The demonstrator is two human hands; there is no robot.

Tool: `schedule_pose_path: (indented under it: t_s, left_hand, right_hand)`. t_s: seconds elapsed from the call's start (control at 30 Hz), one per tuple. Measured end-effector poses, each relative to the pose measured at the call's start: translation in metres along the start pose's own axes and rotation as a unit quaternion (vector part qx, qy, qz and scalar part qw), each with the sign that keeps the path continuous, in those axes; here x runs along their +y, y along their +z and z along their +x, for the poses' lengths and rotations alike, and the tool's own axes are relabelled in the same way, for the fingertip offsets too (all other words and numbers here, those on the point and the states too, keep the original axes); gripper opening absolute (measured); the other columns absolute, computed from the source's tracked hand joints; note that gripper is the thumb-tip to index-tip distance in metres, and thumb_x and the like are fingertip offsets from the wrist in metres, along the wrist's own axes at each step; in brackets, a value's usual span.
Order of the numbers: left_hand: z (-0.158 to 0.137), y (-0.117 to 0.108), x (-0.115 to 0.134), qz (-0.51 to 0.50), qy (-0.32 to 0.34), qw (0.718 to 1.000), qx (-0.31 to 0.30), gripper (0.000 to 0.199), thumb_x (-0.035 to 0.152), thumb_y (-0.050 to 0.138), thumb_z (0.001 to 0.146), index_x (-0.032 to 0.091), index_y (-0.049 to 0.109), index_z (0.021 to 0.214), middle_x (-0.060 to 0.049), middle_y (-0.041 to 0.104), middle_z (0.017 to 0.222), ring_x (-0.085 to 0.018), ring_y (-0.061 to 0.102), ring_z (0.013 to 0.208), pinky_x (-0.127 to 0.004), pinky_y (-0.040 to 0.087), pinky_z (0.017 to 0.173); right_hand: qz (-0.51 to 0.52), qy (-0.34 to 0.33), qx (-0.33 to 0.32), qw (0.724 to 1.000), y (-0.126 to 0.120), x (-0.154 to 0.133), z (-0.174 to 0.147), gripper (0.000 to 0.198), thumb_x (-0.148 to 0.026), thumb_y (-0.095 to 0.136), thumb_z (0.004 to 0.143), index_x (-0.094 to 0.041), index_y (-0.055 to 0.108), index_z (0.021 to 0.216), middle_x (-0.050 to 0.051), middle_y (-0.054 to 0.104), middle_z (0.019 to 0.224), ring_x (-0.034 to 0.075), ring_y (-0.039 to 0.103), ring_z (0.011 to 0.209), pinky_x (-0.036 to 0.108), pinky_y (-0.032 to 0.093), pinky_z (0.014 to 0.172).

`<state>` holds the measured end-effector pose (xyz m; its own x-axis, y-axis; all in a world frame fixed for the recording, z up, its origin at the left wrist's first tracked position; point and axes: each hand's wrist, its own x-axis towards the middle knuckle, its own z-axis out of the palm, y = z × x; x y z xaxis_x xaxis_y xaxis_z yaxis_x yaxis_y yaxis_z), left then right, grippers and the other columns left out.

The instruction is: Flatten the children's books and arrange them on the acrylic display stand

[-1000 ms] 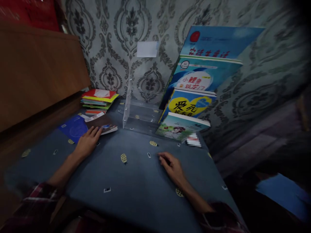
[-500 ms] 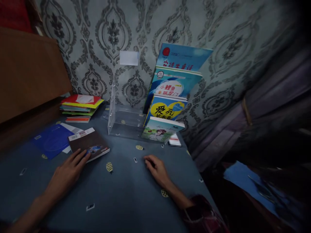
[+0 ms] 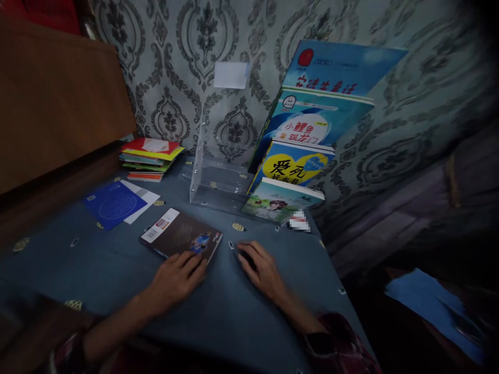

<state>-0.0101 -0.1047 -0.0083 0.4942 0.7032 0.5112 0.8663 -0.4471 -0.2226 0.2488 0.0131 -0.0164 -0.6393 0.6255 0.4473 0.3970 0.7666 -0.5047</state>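
My left hand (image 3: 177,278) rests on the near right edge of a book (image 3: 181,234) with a dark brown cover, a white barcode strip and a small blue picture. Its fingers lie over the cover; the thumb is hidden. To the right, my right hand (image 3: 263,267) sits on the table with loosely curved fingers, thumb apart, holding nothing. Beyond it stands a clear acrylic rack (image 3: 197,176). Several picture books lean in tiers on the rack's right side, the lowest being a green-and-teal book (image 3: 273,200).
A blue booklet (image 3: 113,205) overlaps a white sheet (image 3: 146,200) on the left. Behind them is a stack of colourful books (image 3: 150,156) near a brown wooden panel (image 3: 62,104). The table (image 3: 241,322) drops off at the right, beside a dark curtain (image 3: 421,197).
The brown book has slid right with my left hand, away from the blue booklet, and now lies closer to my right hand. The camera view has shifted left; my right hand stays nearly in place.
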Motion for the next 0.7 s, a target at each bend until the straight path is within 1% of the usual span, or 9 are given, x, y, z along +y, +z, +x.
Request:
schedule_pose_path:
  t_s: [0.1, 0.2, 0.3, 0.37, 0.4, 0.5, 0.53, 0.6, 0.7]
  left_hand:
    - [0.006, 0.004, 0.013, -0.042, 0.01, 0.998, -0.046, 0.029, 0.033, 0.051, 0.104, 0.014, 0.066, 0.12, -0.011, 0.073, 0.108, -0.022, 0.065, 0.097, -0.034, 0.051, 0.078]
    - [0.007, 0.007, 0.009, -0.075, 0.006, 0.995, -0.073, 0.032, 0.041, 0.05, 0.104, 0.017, 0.067, 0.118, -0.01, 0.072, 0.108, -0.023, 0.064, 0.101, -0.037, 0.05, 0.085]
    - [0.006, 0.008, -0.018, -0.081, -0.039, 0.99, -0.112, 0.031, 0.036, 0.046, 0.106, 0.019, 0.066, 0.123, -0.01, 0.072, 0.117, -0.024, 0.064, 0.11, -0.039, 0.049, 0.092]
    - [0.004, 0.009, -0.043, -0.083, -0.09, 0.982, -0.146, 0.035, 0.035, 0.044, 0.106, 0.02, 0.062, 0.132, -0.011, 0.068, 0.131, -0.025, 0.061, 0.121, -0.043, 0.047, 0.101]
    - [0.003, 0.01, -0.056, -0.086, -0.122, 0.976, -0.161, 0.038, 0.035, 0.042, 0.106, 0.019, 0.061, 0.134, -0.012, 0.065, 0.137, -0.026, 0.059, 0.125, -0.045, 0.045, 0.105]
    - [-0.003, 0.013, -0.089, -0.074, -0.23, 0.95, -0.196, 0.043, 0.038, 0.04, 0.105, 0.018, 0.058, 0.139, -0.014, 0.059, 0.145, -0.029, 0.056, 0.131, -0.048, 0.046, 0.108]
    - [-0.005, 0.015, -0.096, -0.073, -0.258, 0.942, -0.201, 0.045, 0.039, 0.038, 0.104, 0.018, 0.057, 0.14, -0.014, 0.057, 0.148, -0.03, 0.056, 0.132, -0.048, 0.047, 0.107]
    - [-0.009, 0.019, -0.105, -0.082, -0.289, 0.932, -0.203, 0.049, 0.04, 0.036, 0.104, 0.017, 0.056, 0.142, -0.015, 0.055, 0.15, -0.031, 0.057, 0.131, -0.048, 0.048, 0.107]
    - [-0.014, 0.025, -0.107, -0.097, -0.294, 0.933, -0.184, 0.053, 0.042, 0.032, 0.104, 0.015, 0.056, 0.142, -0.015, 0.054, 0.151, -0.031, 0.059, 0.13, -0.048, 0.049, 0.107]
  right_hand:
    - [0.0, -0.002, -0.011, 1.0, 0.0, -0.001, 0.0, 0.024, -0.027, 0.05, 0.103, -0.022, 0.065, 0.121, 0.013, 0.069, 0.118, 0.026, 0.068, 0.111, 0.042, 0.057, 0.096]
    - [-0.008, -0.012, -0.015, 1.0, 0.001, 0.001, -0.001, 0.025, -0.028, 0.05, 0.103, -0.021, 0.065, 0.122, 0.013, 0.069, 0.119, 0.026, 0.068, 0.111, 0.043, 0.058, 0.096]
    - [-0.014, -0.025, -0.024, 0.999, 0.003, 0.002, -0.001, 0.026, -0.028, 0.05, 0.103, -0.022, 0.065, 0.123, 0.014, 0.07, 0.119, 0.026, 0.068, 0.11, 0.044, 0.058, 0.095]
    - [-0.017, -0.027, -0.035, 0.999, 0.003, 0.002, 0.0, 0.027, -0.028, 0.051, 0.102, -0.023, 0.065, 0.124, 0.013, 0.07, 0.12, 0.027, 0.067, 0.111, 0.046, 0.058, 0.095]
    - [-0.018, -0.028, -0.042, 0.999, 0.003, 0.001, 0.001, 0.027, -0.028, 0.052, 0.102, -0.023, 0.065, 0.125, 0.014, 0.069, 0.121, 0.028, 0.067, 0.112, 0.046, 0.058, 0.095]
    - [-0.025, -0.035, -0.059, 0.997, 0.003, -0.003, 0.007, 0.031, -0.03, 0.052, 0.102, -0.022, 0.064, 0.129, 0.016, 0.067, 0.127, 0.03, 0.065, 0.116, 0.05, 0.057, 0.097]
    - [-0.026, -0.039, -0.067, 0.997, 0.003, -0.005, 0.01, 0.032, -0.032, 0.051, 0.102, -0.021, 0.063, 0.131, 0.017, 0.065, 0.131, 0.031, 0.064, 0.119, 0.052, 0.056, 0.099]
    - [-0.023, -0.048, -0.087, 0.995, 0.006, -0.01, 0.016, 0.036, -0.034, 0.051, 0.103, -0.021, 0.06, 0.135, 0.018, 0.061, 0.14, 0.032, 0.059, 0.127, 0.054, 0.052, 0.104]
    - [-0.022, -0.039, -0.117, 0.992, 0.016, -0.016, 0.026, 0.043, -0.039, 0.05, 0.104, -0.023, 0.054, 0.143, 0.018, 0.05, 0.153, 0.033, 0.049, 0.14, 0.057, 0.046, 0.112]
